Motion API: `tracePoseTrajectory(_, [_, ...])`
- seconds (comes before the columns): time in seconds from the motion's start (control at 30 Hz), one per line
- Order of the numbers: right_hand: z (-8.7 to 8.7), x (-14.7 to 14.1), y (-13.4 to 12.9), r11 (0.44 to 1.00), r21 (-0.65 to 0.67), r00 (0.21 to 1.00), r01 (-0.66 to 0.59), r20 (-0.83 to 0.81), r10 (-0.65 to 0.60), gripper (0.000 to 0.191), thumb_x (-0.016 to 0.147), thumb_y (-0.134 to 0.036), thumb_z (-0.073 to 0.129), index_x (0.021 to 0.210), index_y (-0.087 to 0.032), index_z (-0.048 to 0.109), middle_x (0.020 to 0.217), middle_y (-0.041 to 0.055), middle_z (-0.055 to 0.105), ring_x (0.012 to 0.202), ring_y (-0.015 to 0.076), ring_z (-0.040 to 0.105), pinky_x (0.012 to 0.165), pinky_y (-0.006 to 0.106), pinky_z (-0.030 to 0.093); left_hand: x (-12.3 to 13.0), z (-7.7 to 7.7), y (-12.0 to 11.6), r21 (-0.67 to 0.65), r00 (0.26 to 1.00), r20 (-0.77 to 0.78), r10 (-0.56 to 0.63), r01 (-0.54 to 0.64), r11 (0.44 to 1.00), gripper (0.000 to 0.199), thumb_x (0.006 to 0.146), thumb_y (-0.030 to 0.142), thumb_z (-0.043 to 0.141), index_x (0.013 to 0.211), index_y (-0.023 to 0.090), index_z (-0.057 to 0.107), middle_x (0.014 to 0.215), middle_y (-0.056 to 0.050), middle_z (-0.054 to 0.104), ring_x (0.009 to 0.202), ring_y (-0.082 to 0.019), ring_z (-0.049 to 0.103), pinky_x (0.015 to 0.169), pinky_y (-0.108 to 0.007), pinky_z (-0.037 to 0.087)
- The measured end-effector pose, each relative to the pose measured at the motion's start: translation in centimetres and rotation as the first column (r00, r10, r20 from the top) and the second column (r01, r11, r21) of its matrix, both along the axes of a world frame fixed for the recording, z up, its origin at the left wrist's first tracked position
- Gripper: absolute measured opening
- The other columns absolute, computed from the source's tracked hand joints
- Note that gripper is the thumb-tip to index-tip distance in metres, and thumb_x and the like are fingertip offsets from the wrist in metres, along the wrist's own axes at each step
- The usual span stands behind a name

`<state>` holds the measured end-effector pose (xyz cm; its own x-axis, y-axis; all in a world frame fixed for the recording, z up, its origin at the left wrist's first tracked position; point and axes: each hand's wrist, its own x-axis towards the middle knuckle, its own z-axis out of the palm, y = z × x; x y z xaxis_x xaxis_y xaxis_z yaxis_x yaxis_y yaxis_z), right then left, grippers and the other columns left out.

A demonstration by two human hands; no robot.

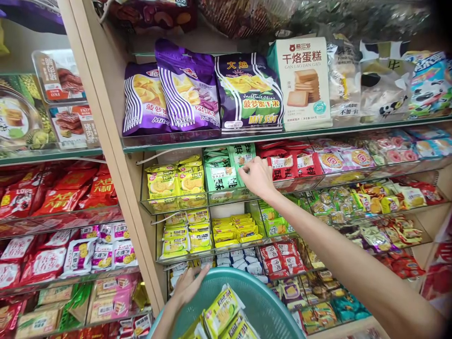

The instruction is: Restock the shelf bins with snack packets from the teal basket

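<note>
My right hand (259,176) reaches into a clear shelf bin with its fingers pinched at a green snack packet (242,154), which stands upright against other green packets (219,174). Part of that packet is hidden behind the hand. Lower down, my left hand (189,285) grips the rim of a teal plastic basket (271,294) at its left side; some of its fingers are hidden. Inside the basket lie several yellow-green wrapped snack packets (222,310).
Yellow biscuit packets (176,181) sit left of the green ones, red packets (293,165) to the right. A glass shelf edge (219,140) runs above my right hand, carrying chip bags (247,94) and a cake box (302,84). A wooden upright (116,155) stands at left.
</note>
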<state>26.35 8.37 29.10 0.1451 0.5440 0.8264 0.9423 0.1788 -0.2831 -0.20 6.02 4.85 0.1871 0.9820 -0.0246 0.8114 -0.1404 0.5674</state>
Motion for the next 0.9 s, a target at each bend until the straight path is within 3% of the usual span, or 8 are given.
tracePoseTrajectory(0.13, [-0.4,-0.1,0.4,1.000,-0.020,1.000,-0.021,-0.015,0.020,0.029,0.084,-0.034,0.046,0.064,-0.019,0.061,0.091,0.0120,0.056,0.092,0.0317,0.048,0.074,0.048,0.039,-0.3,-0.2,0.1,0.011,1.000,-0.016,0.007,-0.006,1.000,0.067,0.081,0.073,0.022,0.077,0.022,0.065,0.083,-0.006,0.068,0.088,-0.028,0.063,0.073,-0.030,0.042])
tracePoseTrajectory(0.27, [-0.5,-0.1,0.8,0.997,0.060,0.997,-0.051,-0.058,0.054,0.032,0.088,-0.037,0.039,0.069,-0.019,0.058,0.094,0.0131,0.055,0.091,0.0312,0.048,0.074,0.048,0.039,-0.6,-0.6,0.4,0.014,1.000,-0.012,-0.002,0.002,1.000,0.067,0.081,0.073,0.023,0.081,0.021,0.066,0.084,-0.006,0.069,0.089,-0.029,0.063,0.074,-0.031,0.042])
tracePoseTrajectory(0.57, [1.0,0.2,0.2,0.974,0.158,0.980,-0.163,-0.090,0.179,0.024,0.092,-0.037,0.032,0.083,-0.022,0.048,0.097,0.0105,0.056,0.090,0.0270,0.047,0.076,0.042,0.038,-0.4,0.0,0.7,-0.007,1.000,-0.007,0.003,-0.003,1.000,0.068,0.080,0.075,0.023,0.076,0.021,0.065,0.083,-0.006,0.069,0.088,-0.029,0.063,0.073,-0.032,0.042])
tracePoseTrajectory(0.73, [1.4,0.6,-1.2,0.938,0.251,0.964,-0.239,-0.058,0.261,0.020,0.091,-0.036,0.033,0.082,-0.023,0.046,0.092,0.0076,0.057,0.087,0.0237,0.047,0.077,0.038,0.037,-0.2,0.4,0.7,-0.021,0.999,-0.008,0.032,-0.032,0.999,0.070,0.078,0.077,0.025,0.079,0.021,0.067,0.091,-0.008,0.069,0.097,-0.032,0.061,0.078,-0.034,0.042])
tracePoseTrajectory(0.9, [1.0,1.3,-4.2,0.895,0.256,0.923,-0.365,-0.028,0.384,0.017,0.090,-0.034,0.037,0.081,-0.023,0.045,0.086,0.0055,0.057,0.084,0.0209,0.049,0.076,0.035,0.039,-0.5,0.1,0.9,-0.010,1.000,-0.002,0.008,-0.008,1.000,0.070,0.079,0.075,0.024,0.081,0.021,0.068,0.090,-0.008,0.070,0.093,-0.030,0.062,0.078,-0.034,0.043])
